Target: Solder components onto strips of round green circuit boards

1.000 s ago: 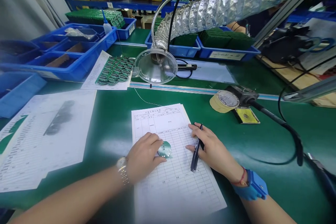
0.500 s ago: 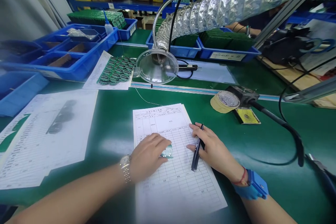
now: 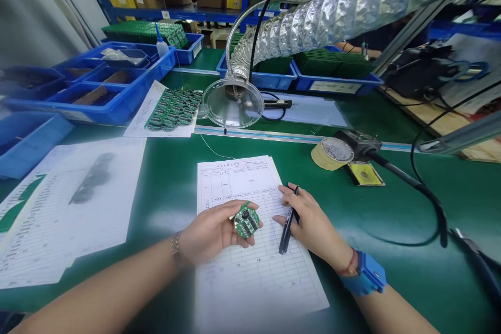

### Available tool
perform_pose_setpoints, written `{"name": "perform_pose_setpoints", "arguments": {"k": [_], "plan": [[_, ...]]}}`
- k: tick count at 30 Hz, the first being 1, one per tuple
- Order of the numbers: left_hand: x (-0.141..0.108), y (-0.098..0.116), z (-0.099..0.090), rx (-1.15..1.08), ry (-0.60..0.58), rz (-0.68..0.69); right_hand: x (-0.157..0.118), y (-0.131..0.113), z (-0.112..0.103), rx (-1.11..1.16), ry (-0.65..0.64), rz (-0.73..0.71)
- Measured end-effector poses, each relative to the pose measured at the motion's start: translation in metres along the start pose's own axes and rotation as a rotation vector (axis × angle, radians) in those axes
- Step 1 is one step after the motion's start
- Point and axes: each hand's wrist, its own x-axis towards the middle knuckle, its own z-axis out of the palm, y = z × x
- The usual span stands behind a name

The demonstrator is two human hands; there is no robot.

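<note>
Between the thumb and fingers of my left hand point(image 3: 213, 232) is a small round green circuit board point(image 3: 246, 222), its side with black components turned up. It is held over a printed form point(image 3: 250, 287) with ruled rows. My right hand point(image 3: 309, 219) rests on the form's right edge, with a black marker pen point(image 3: 288, 227) held between thumb and fingers, its thicker end pointing down toward me. A panel of similar green boards point(image 3: 174, 108) lies on a paper sheet farther back on the left.
A clear fume hood point(image 3: 234, 103) on a silver duct point(image 3: 309, 26) hangs beyond the form. Blue bins point(image 3: 129, 102) stand at left, printed sheets point(image 3: 105, 209) nearer me. At right are a tape roll point(image 3: 332, 154), a soldering iron stand point(image 3: 358, 143) and a yellow sponge holder point(image 3: 366, 174).
My left hand has turned over from palm down to palm up, and the round circuit board now shows its component side. My right hand still holds the marker pen, nearly in place.
</note>
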Motion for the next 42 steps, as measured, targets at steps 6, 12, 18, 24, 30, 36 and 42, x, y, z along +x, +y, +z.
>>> {"name": "perform_pose_setpoints", "arguments": {"k": [6, 12, 18, 24, 30, 36, 42], "plan": [[0.001, 0.001, -0.003, -0.107, 0.008, -0.009, 0.001, -0.007, 0.007, -0.011, 0.064, 0.024], [0.001, 0.003, 0.002, -0.109, 0.023, -0.001, 0.002, -0.012, 0.009, -0.018, 0.077, 0.047], [0.000, 0.002, 0.002, -0.082, 0.013, 0.006, 0.002, -0.011, 0.009, -0.013, 0.084, 0.057], [0.000, 0.003, 0.001, -0.043, 0.031, -0.004, 0.003, -0.012, 0.008, -0.018, 0.085, 0.051], [0.000, 0.003, 0.001, 0.016, 0.036, -0.018, 0.003, -0.011, 0.007, -0.001, 0.090, 0.040], [-0.002, 0.006, 0.000, 0.336, 0.024, 0.069, 0.002, -0.008, 0.007, 0.021, 0.083, 0.033], [-0.004, 0.005, 0.004, 1.339, -0.117, 0.485, 0.003, -0.005, 0.004, 0.052, 0.038, 0.021]]}}
